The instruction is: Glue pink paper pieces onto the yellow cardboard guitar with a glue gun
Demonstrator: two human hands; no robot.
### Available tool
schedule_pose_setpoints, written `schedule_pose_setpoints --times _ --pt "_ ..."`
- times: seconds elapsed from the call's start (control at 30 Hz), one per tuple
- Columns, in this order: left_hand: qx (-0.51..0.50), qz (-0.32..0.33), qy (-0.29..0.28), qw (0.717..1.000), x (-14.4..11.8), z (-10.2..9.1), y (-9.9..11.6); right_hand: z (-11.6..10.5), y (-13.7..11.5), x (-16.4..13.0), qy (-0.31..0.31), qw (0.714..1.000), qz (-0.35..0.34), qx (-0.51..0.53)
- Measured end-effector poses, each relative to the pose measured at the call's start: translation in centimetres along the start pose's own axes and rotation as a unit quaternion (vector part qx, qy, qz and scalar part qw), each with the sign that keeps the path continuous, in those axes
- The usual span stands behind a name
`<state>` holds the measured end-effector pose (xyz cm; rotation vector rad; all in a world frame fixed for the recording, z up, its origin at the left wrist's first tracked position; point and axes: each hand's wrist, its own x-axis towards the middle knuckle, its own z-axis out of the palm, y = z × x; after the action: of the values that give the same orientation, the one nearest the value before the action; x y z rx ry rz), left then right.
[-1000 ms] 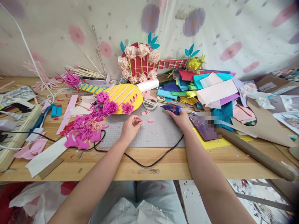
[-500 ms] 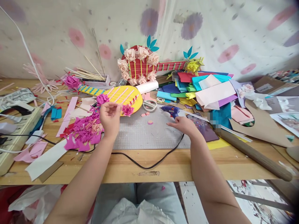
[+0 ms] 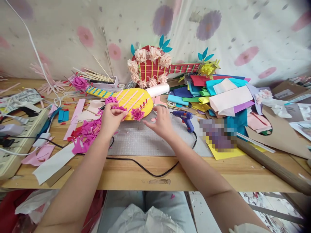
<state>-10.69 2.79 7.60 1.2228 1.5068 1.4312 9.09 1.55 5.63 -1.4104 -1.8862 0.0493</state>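
Note:
A yellow paper guitar (image 3: 143, 97) with pink strings lies on the table, bearing magenta paper flowers (image 3: 137, 113) and small red buds. At its lower left edge is my left hand (image 3: 110, 119), thumb and fingertips pinched together; whatever is between them is too small to make out. Just right of the guitar's rounded end, my right hand (image 3: 161, 122) hovers with fingers apart and nothing in it. Behind that hand the scissors (image 3: 159, 106) are partly covered. A blue glue gun (image 3: 185, 119) lies to the right, its black cord trailing toward the front.
Magenta paper scraps (image 3: 88, 131) are heaped left of a grey cutting mat (image 3: 145, 145). A red guitar with pale roses (image 3: 145, 69) leans at the back. Coloured paper sheets (image 3: 228, 97), a wooden stick (image 3: 272, 165) and a power strip (image 3: 29, 139) lie around.
My right hand has left the glue gun and come left, beside the guitar, its fingers spreading. My left hand has lowered slightly at the guitar's edge. The view has shifted a little left.

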Motion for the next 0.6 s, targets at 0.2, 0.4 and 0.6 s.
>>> schedule_pose_setpoints --times 0.2,0.4,0.6 --pt "0.009 0.003 -0.027 1.0 -0.2 -0.6 0.0 4.8 -2.9 0.9 0.002 0.998 -0.065 0.008" --pt "0.018 -0.004 -0.023 1.0 -0.3 -0.6 -0.2 5.9 -2.9 1.6 0.018 0.998 -0.059 0.006" --pt "0.052 -0.011 -0.029 0.998 -0.7 0.1 -0.6 6.0 -2.2 1.8 0.036 0.998 -0.04 0.041"
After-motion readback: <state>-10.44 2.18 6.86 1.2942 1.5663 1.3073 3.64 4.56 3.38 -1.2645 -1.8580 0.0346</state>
